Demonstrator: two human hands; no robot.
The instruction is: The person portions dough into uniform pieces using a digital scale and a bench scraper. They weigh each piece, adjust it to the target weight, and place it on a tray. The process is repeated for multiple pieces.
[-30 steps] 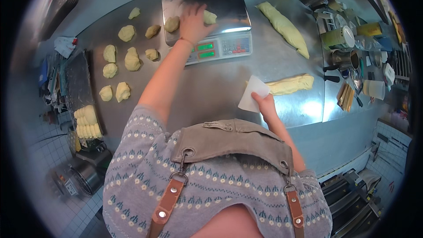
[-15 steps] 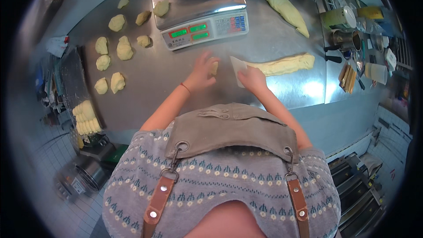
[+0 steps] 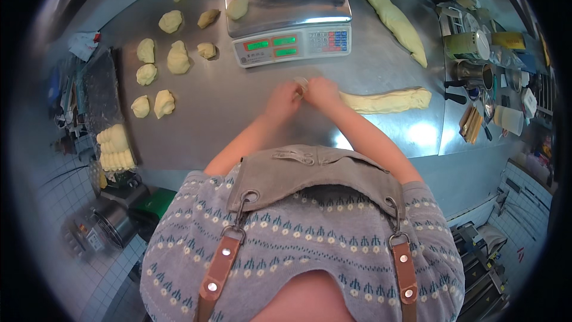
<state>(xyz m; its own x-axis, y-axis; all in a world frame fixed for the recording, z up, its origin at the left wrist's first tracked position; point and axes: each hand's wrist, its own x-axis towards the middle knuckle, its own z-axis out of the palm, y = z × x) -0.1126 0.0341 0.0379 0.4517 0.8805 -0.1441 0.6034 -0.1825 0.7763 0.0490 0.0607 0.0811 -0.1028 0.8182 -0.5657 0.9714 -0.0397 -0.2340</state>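
My two hands meet over the steel table, just in front of the scale. My left hand, slightly blurred, has its fingers closed at a small pale piece of dough, mostly hidden between the hands. My right hand is closed beside it; the white dough scraper it held a moment ago is largely hidden by the fingers. Right of it lies a long flattened strip of dough, its left end next to my right wrist. The digital scale carries one dough lump on its platform's left edge.
Several loose dough lumps lie on the left of the table. Rows of shaped dough sit in a dark tray at the left edge. A thick dough roll lies back right. Tins, pots and tools crowd the right side.
My right hand has moved left, away from the strip's cut end, to meet my left hand. The left fingers have closed from a spread pose. The view has shifted slightly.
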